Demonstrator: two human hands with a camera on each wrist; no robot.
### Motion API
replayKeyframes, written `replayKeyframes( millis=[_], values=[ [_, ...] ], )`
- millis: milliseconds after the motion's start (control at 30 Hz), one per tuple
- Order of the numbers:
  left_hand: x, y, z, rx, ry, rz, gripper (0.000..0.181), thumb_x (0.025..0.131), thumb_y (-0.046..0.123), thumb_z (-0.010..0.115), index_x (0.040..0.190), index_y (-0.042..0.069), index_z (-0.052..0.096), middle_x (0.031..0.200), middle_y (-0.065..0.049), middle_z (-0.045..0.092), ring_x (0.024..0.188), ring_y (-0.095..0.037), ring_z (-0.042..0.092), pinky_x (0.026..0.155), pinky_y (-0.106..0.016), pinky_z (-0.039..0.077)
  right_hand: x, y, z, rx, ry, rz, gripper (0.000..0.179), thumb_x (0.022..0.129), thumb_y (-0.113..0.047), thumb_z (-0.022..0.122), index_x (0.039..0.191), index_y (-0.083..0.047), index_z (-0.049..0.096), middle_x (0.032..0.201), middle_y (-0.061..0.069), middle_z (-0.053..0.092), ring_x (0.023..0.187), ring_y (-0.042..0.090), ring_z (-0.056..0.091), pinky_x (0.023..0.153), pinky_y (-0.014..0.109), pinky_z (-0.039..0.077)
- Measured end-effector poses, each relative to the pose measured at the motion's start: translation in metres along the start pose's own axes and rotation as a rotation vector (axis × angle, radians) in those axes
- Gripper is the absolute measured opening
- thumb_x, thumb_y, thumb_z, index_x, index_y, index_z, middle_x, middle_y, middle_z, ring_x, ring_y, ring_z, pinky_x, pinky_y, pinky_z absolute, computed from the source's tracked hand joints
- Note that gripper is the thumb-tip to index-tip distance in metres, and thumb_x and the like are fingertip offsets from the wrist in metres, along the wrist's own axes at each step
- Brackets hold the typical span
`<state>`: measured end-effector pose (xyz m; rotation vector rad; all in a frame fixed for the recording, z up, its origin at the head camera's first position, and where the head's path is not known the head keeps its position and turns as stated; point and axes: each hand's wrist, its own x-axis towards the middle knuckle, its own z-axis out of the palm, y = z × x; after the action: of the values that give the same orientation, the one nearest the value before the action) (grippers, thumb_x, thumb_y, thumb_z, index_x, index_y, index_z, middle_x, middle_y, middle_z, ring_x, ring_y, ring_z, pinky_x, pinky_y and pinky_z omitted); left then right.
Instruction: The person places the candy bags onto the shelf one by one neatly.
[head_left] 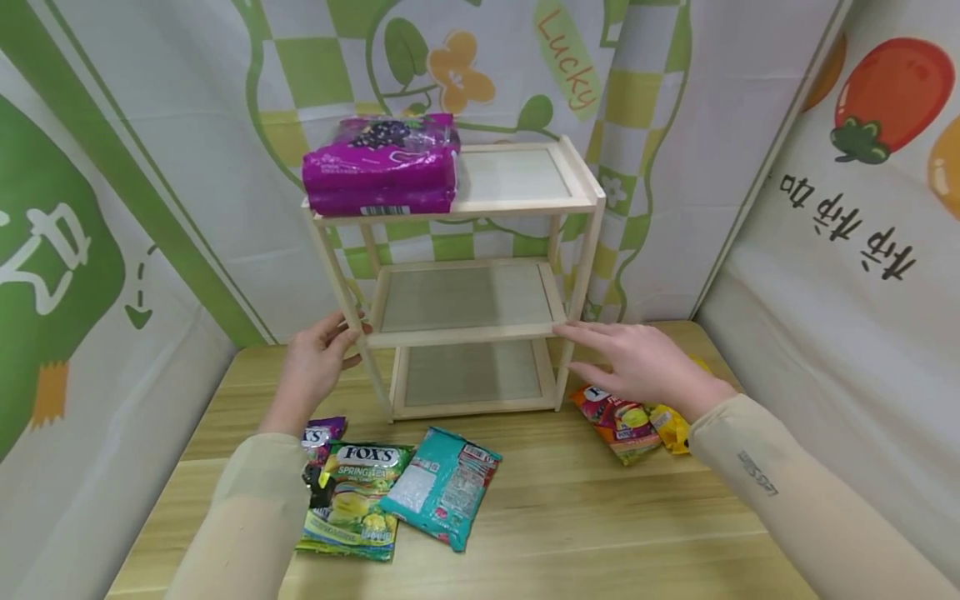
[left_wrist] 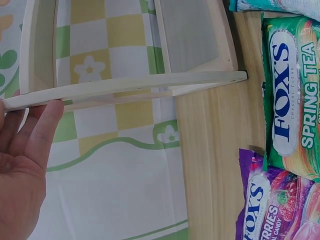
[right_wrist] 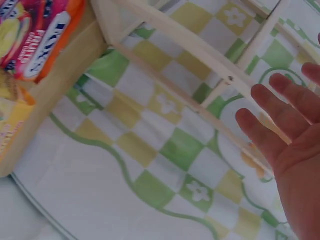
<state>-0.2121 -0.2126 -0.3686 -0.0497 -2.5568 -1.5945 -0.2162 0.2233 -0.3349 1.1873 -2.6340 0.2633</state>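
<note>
Centrally stands one three-tier pale-wood rack [head_left: 465,335] on a wood-grain table [head_left: 585,533]: left hand [head_left: 311,362], fingers clamped on its left post [head_left: 337,275]; right hand [head_left: 637,362], fingers straight, apart, at its right post [head_left: 586,267]; glossy purple grape-printed packet [head_left: 382,179] atop, liable to slide off if uneven pushing tilts the frame.

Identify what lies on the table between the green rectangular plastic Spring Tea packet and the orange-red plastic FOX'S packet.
In the head view, a teal rectangular plastic packet, nearer the green packet, then bare wooden tabletop.
</note>
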Motion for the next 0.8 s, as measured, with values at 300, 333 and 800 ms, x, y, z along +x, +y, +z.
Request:
replayKeyframes(
  millis=[300, 333, 800],
  values=[
    [0.0, 0.0, 0.0, 0.0, -0.002, -0.005, 0.044, 0.111, 0.02, 0.047, 0.152, 0.006, 0.048, 0.138, -0.022, 0.062, 0.136, -0.04, 0.052, 0.092, -0.029, 0.058, -0.019, 0.015, 0.009, 0.14, -0.19, 0.161, 0.068, 0.1, -0.04, 0.066, 0.158, -0.014, 0.04, 0.155, 0.018, 0.048, 0.112, 0.037, 0.068, 0.101, 0.062, 0.052],
    [0.0, -0.001, 0.0, 0.002, -0.002, -0.006, 0.044, 0.111, 0.02, 0.047, 0.152, 0.007, 0.048, 0.138, -0.022, 0.062, 0.136, -0.04, 0.052, 0.092, -0.029, 0.059, -0.021, 0.018, 0.01, 0.159, -0.205, 0.167, 0.07, 0.1, -0.041, 0.065, 0.159, -0.013, 0.038, 0.157, 0.02, 0.045, 0.117, 0.039, 0.065, 0.103, 0.063, 0.05],
    [0.001, -0.001, 0.0, -0.004, -0.001, 0.005, 0.043, 0.11, 0.021, 0.047, 0.151, 0.006, 0.049, 0.137, -0.022, 0.062, 0.135, -0.039, 0.053, 0.091, -0.029, 0.059, -0.05, 0.043, 0.024, 0.222, -0.252, 0.305, 0.081, 0.095, -0.051, 0.069, 0.159, -0.015, 0.034, 0.14, 0.018, 0.04, 0.12, 0.034, 0.048, 0.092, 0.067, 0.045]
  ],
)
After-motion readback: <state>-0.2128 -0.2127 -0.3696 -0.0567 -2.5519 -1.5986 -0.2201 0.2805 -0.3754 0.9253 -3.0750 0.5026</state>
